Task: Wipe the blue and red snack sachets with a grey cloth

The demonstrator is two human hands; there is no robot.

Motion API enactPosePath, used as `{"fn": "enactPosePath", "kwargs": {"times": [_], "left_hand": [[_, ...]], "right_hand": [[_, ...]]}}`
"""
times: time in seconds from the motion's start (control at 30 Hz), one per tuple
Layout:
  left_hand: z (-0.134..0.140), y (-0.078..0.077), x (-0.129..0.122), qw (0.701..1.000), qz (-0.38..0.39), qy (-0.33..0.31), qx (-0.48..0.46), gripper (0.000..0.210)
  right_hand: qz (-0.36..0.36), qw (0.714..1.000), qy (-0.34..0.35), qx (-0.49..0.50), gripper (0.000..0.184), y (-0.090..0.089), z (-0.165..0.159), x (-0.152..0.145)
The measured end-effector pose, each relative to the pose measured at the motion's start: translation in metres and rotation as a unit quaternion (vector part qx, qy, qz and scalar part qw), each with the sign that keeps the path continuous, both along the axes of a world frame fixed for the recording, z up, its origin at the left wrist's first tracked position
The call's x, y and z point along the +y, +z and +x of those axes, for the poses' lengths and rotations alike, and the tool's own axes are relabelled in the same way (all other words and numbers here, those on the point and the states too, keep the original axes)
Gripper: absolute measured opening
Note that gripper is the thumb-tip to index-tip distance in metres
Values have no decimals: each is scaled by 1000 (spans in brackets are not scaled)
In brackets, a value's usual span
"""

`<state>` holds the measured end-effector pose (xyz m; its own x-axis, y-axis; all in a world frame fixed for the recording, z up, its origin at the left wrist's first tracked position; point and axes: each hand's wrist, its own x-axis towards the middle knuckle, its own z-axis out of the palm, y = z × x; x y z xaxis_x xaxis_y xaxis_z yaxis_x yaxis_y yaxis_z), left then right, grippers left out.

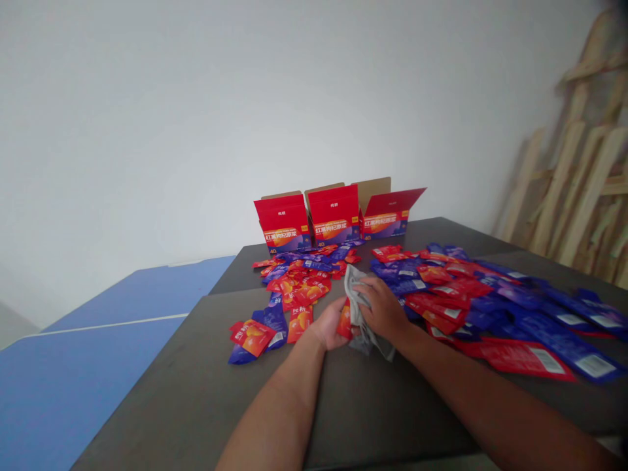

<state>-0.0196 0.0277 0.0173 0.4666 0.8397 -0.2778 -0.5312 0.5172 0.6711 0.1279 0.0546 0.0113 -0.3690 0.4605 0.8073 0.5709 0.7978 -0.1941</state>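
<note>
Near the middle of the dark table (206,386), my left hand (331,327) is closed around a red sachet (345,319) with an orange print. My right hand (385,307) grips a grey cloth (356,281) and presses it against that sachet; the cloth's lower folds hang beneath the hand. Left of my hands lie a few red and blue sachets (252,337), partly overlapping. Beyond them a looser heap of red and blue sachets (307,288) reaches back toward the boxes. A larger heap (456,288) spreads to the right of my right hand.
Three red and purple cartons with raised flaps stand at the back: a left carton (284,226), a middle carton (336,219) and a right carton (385,219). A blue table (132,327) adjoins on the left. Wooden slats (572,196) lean by the white wall at right.
</note>
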Motion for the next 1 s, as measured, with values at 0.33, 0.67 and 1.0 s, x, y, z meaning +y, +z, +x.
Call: {"fn": "enactPosePath", "kwargs": {"times": [0.33,0.67,1.0], "left_hand": [[-12,5,1,993,22,-8,-112,29],[-21,2,21,945,26,294,-139,14],[-7,0,14,975,114,177,-73,11]], "right_hand": [[-72,991,-78,81,27,-11,18,30],[18,996,51,78,40,2,18,7],[0,970,191,-148,34,6,15,4]]}}
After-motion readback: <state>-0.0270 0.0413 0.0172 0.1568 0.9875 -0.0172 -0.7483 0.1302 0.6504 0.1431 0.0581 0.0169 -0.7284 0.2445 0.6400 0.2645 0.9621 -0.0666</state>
